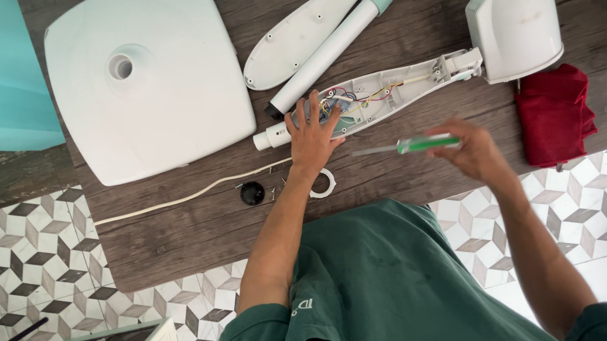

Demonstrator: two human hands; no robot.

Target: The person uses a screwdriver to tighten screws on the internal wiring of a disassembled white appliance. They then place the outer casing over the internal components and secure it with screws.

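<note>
The opened fan neck housing (380, 92) is steadied under the flat, spread left hand (311, 133) while a green-handled screwdriver (407, 147) is pinched in the right hand (471, 152), so tip alignment is judged next.

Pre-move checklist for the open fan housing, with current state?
1. Left hand steadies the open fan housing: ok.
2. Right hand grips the green-handled screwdriver: ok, though blurred.
3. Wires exposed and reachable: ok.
4. Removed cover set aside, clear of the housing: ok.
5. Loose screws gathered beside the black knob and white ring: count cannot tell.
6. Power cord unplugged: cannot tell, it runs off the table.
</note>
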